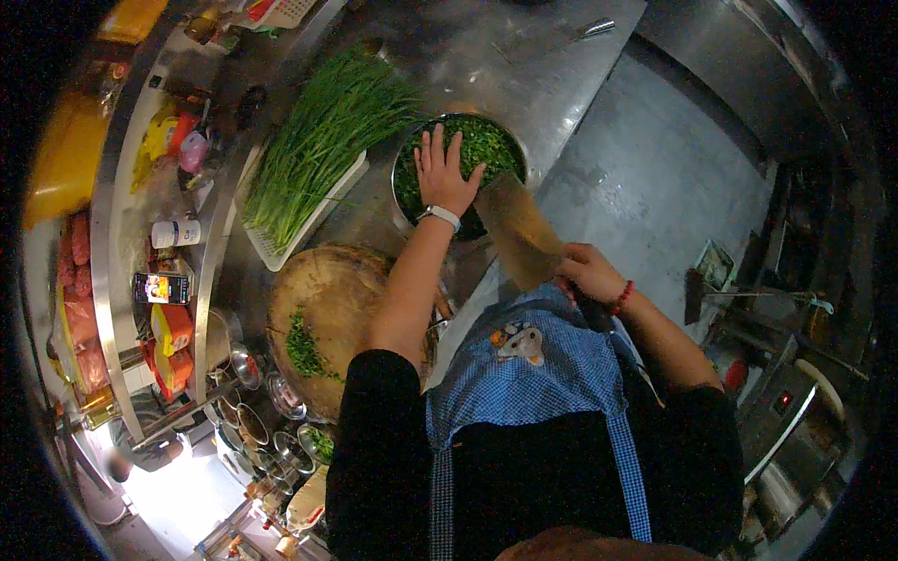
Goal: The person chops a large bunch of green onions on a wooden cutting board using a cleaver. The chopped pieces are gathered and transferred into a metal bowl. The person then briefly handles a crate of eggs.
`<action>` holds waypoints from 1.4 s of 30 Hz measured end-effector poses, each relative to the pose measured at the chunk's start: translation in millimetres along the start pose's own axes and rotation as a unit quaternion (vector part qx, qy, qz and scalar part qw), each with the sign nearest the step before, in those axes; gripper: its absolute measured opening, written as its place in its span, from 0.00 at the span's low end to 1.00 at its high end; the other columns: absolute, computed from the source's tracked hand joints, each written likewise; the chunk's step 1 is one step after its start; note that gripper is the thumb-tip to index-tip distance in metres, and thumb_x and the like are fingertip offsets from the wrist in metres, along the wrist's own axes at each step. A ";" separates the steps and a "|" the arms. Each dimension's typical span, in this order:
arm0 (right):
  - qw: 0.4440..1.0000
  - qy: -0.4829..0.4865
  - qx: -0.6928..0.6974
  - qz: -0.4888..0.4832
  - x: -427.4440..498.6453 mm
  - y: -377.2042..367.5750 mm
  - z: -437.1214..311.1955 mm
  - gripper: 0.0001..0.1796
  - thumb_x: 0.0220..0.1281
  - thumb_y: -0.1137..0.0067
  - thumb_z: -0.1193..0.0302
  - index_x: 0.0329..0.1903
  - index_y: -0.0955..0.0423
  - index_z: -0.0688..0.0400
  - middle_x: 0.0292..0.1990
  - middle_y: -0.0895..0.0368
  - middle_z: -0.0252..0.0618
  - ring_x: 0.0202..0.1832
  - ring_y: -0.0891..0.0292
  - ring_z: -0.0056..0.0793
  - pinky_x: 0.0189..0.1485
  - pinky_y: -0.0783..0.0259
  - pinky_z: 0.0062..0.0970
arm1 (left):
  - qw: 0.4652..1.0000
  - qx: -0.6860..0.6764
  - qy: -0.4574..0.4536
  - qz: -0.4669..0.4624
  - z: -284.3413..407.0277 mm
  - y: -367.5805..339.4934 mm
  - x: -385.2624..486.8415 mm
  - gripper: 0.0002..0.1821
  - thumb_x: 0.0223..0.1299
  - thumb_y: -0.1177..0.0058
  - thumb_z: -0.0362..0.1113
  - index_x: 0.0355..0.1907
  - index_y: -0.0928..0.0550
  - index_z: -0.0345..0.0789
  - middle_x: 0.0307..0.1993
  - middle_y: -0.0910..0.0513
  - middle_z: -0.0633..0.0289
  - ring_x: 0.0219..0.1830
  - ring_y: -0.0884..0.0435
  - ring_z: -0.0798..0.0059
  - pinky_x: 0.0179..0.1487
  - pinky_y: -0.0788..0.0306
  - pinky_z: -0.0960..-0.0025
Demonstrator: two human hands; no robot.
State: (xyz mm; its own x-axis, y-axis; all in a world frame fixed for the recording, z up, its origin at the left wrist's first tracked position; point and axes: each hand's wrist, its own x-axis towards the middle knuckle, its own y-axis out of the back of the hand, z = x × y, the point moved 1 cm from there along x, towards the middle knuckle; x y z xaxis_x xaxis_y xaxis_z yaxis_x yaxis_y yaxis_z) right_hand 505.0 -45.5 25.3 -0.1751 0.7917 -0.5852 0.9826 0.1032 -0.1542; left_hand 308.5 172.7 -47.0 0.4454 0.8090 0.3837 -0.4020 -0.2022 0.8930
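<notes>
My left hand point(446, 179), fingers spread, lies over a round metal bowl point(524, 156) filled with chopped greens point(484, 144). A watch is on that wrist. My right hand point(586, 272) grips the handle of a wide-bladed cleaver point(518, 228); its blade reaches to the bowl's near right edge. Left of the bowl, long green stalks, like chives or scallions point(323, 140), lie in a white plastic basket point(316, 214). A round wooden chopping block point(330, 280) stands nearer to me, partly behind my left arm, with a small heap of chopped greens point(303, 345) on it.
A steel counter point(533, 77) carries these things. Shelves at left hold a white jar point(176, 233), a phone point(162, 288) and packets point(172, 329). Several small metal bowls point(252, 423) stand at lower left, with a person point(151, 442) beyond. A long-handled tool point(758, 294) is at right.
</notes>
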 end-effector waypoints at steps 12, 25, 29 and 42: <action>0.989 0.005 0.082 0.123 -34.7 33.5 -0.4 0.08 0.65 0.48 0.69 0.36 0.32 0.61 0.19 0.28 0.36 0.14 0.33 0.24 0.17 0.34 0.25 | 0.985 -0.002 -0.058 -0.165 -14.1 -7.2 -5.1 0.37 0.67 0.53 0.58 0.74 0.42 0.46 0.76 0.51 0.56 0.77 0.53 0.53 0.77 0.57 0.54; 0.987 0.054 0.080 0.130 -34.8 40.0 0.7 0.05 0.63 0.51 0.72 0.35 0.33 0.59 0.20 0.30 0.35 0.17 0.32 0.23 0.19 0.32 0.25 | 0.994 -0.079 -0.035 -0.061 -5.3 25.3 21.9 0.25 0.72 0.60 0.50 0.67 0.31 0.43 0.71 0.39 0.54 0.72 0.44 0.51 0.74 0.52 0.52; 0.983 0.056 0.100 0.146 -37.2 37.7 -5.5 0.05 0.65 0.51 0.71 0.36 0.33 0.59 0.20 0.30 0.35 0.17 0.33 0.23 0.19 0.32 0.25 | 0.986 -0.152 -0.020 0.066 13.6 55.4 43.0 0.12 0.70 0.56 0.36 0.47 0.21 0.34 0.51 0.22 0.54 0.56 0.27 0.53 0.61 0.34 0.55; 0.982 0.079 0.046 0.164 -25.0 48.1 -7.5 0.09 0.67 0.51 0.69 0.31 0.33 0.58 0.19 0.31 0.35 0.15 0.35 0.24 0.19 0.35 0.26 | 0.994 -0.074 0.056 0.062 36.1 47.8 -19.3 0.34 0.55 0.39 0.45 0.65 0.30 0.40 0.70 0.39 0.53 0.74 0.47 0.51 0.74 0.54 0.42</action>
State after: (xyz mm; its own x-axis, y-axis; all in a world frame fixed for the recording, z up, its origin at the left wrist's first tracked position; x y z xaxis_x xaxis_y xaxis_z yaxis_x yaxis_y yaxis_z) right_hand 557.1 -55.8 38.5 0.1684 0.8572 -0.4866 0.9736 -0.2219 -0.0540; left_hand 309.5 127.5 -3.2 0.2954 0.8411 0.4531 -0.5652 -0.2285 0.7927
